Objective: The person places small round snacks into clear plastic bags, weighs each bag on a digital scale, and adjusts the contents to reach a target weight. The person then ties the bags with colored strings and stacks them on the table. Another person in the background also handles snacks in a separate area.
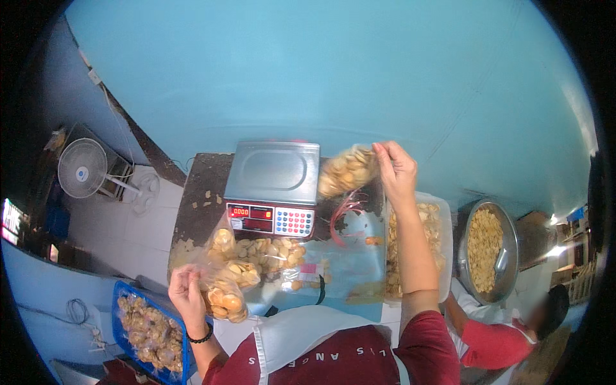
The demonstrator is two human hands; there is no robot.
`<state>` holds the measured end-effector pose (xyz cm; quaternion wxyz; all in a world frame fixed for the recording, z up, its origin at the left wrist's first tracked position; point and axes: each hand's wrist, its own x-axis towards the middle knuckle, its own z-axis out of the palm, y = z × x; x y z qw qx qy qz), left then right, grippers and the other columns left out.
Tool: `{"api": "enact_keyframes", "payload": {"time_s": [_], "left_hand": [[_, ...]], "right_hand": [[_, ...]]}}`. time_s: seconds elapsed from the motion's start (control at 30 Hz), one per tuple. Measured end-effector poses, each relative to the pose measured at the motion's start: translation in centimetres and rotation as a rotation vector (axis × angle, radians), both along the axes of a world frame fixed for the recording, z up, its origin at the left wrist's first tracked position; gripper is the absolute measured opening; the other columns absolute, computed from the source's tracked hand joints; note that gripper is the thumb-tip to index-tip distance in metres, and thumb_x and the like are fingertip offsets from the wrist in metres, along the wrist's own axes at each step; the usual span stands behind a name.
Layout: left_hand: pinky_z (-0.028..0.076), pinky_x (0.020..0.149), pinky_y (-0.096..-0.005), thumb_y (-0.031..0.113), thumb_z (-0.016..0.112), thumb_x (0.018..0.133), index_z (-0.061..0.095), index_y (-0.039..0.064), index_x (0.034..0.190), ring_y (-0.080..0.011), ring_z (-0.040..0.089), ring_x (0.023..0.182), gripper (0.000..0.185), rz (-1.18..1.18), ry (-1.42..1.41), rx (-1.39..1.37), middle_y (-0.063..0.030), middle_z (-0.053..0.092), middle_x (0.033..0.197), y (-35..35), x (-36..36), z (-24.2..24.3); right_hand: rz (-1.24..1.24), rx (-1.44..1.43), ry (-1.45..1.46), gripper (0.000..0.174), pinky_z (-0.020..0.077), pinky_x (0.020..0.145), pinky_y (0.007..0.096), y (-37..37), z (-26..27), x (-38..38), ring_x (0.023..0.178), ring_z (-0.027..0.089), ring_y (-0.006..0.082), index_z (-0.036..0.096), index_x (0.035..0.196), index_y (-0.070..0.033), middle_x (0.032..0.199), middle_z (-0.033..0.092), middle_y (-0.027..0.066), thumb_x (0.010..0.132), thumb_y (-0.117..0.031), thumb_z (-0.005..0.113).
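Note:
My right hand [398,168] pinches the top of a clear plastic bag of round, pale chips [350,169], held just right of the scale's steel pan; motion blurs it slightly. The digital scale [270,173] has a bare pan and a lit red display. At the near left, my left hand [185,288] grips the gathered plastic of a bag of chips [224,301]. More bagged chips [272,254] lie on the table in front of the scale, some touching the bag in my left hand. A small clear packet with a pink-and-white label [308,273] rests beside them.
Pink ties [344,216] lie right of the scale on the worn table [202,180]. To the right stand a white plastic tub of chips [447,240] and a metal basin [464,260], with a co-worker [500,341] near it. A blue crate [118,317] holds bagged chips; a fan [83,168] stands left.

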<state>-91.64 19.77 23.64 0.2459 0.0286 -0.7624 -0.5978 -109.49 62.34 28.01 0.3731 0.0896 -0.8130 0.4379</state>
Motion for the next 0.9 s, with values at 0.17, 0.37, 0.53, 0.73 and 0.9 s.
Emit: {"api": "enact_keyframes", "payload": {"time_s": [0.17, 0.37, 0.53, 0.73, 0.9], "left_hand": [[0.050, 0.080, -0.0257, -0.005, 0.056, 0.095, 0.061, -0.002, 0.100, -0.0124, 0.063, 0.086, 0.007, -0.024, -0.041, 0.001, -0.0043, 0.064, 0.092, -2.9, 1.0, 0.2], [0.050, 0.076, -0.0253, -0.005, 0.053, 0.096, 0.062, -0.004, 0.105, -0.0124, 0.065, 0.085, 0.013, -0.002, -0.070, -0.075, -0.0051, 0.067, 0.090, -6.2, 0.7, 0.7], [0.050, 0.074, -0.0245, -0.007, 0.055, 0.092, 0.065, -0.004, 0.101, -0.0130, 0.065, 0.081, 0.014, 0.016, -0.129, -0.139, -0.0068, 0.068, 0.087, -8.3, 0.3, 1.3], [0.048, 0.070, -0.0238, -0.011, 0.057, 0.084, 0.068, -0.003, 0.095, -0.0151, 0.058, 0.081, 0.017, -0.009, -0.023, -0.424, -0.0085, 0.059, 0.091, -10.0, -0.8, 2.5], [0.045, 0.073, -0.0234, -0.010, 0.061, 0.083, 0.067, -0.003, 0.092, -0.0142, 0.054, 0.089, 0.014, -0.062, 0.012, -0.367, -0.0075, 0.053, 0.097, -9.8, -1.2, 3.0]], "right_hand": [[0.072, 0.058, -0.328, 0.021, 0.0518, 0.068, 0.0388, -6.7, -8.3, -2.8, 0.077, 0.069, 0.0315, 0.071, 0.097, -0.006, 0.085, 0.069, 0.0161, 0.097, -0.025, 0.061], [0.201, -0.080, -0.384, 0.019, 0.0535, 0.072, 0.0354, -10.7, -14.9, -0.9, 0.082, 0.072, 0.0241, 0.069, 0.100, -0.005, 0.088, 0.073, 0.0119, 0.098, -0.022, 0.059], [0.241, -0.398, -0.441, 0.031, 0.0538, 0.086, 0.0297, -10.3, -15.7, 1.0, 0.099, 0.067, 0.0188, 0.058, 0.121, 0.001, 0.110, 0.067, 0.0130, 0.093, -0.006, 0.066], [0.061, -0.110, -0.521, 0.035, 0.0534, 0.083, 0.0302, -9.4, -16.9, 2.8, 0.100, 0.065, 0.0196, 0.060, 0.122, -0.001, 0.111, 0.065, 0.0132, 0.090, -0.009, 0.069], [0.007, 0.095, -0.472, 0.045, 0.0495, 0.093, 0.0385, -9.8, -17.3, 2.0, 0.104, 0.063, 0.0306, 0.060, 0.125, -0.001, 0.113, 0.064, 0.0158, 0.083, -0.011, 0.074]]}}
